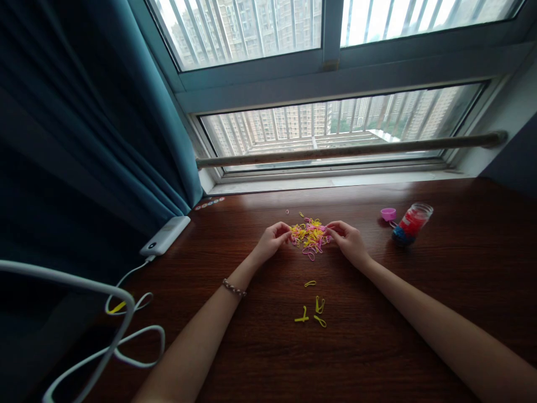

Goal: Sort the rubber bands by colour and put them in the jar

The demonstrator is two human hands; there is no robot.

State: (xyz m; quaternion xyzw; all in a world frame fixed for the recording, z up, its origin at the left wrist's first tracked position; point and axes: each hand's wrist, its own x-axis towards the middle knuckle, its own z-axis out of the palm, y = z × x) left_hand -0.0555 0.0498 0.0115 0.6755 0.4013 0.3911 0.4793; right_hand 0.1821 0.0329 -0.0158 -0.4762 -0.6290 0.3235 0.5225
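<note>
A loose pile of small yellow and pink rubber bands [311,234] lies on the brown wooden table [268,358]. At the pile's left edge is my left hand [273,240], fingers bent and drawn together; whether a band is between them is too small to see. From the other side my right hand [347,240] reaches in, thumb and forefinger closed on what looks like a pink rubber band at the pile's right edge. Nearer to me, apart from the pile, lie several yellow bands, among them a single yellow loop [310,284]. A braided bracelet [234,288] circles my left wrist.
To the right stands a clear jar [413,221] with red and blue contents, beside a small pink cup-shaped lid [388,214]. A white power bank [165,235] with a white cable [126,280] lies left, by the blue curtain [126,123]. The window [331,101] is behind the table.
</note>
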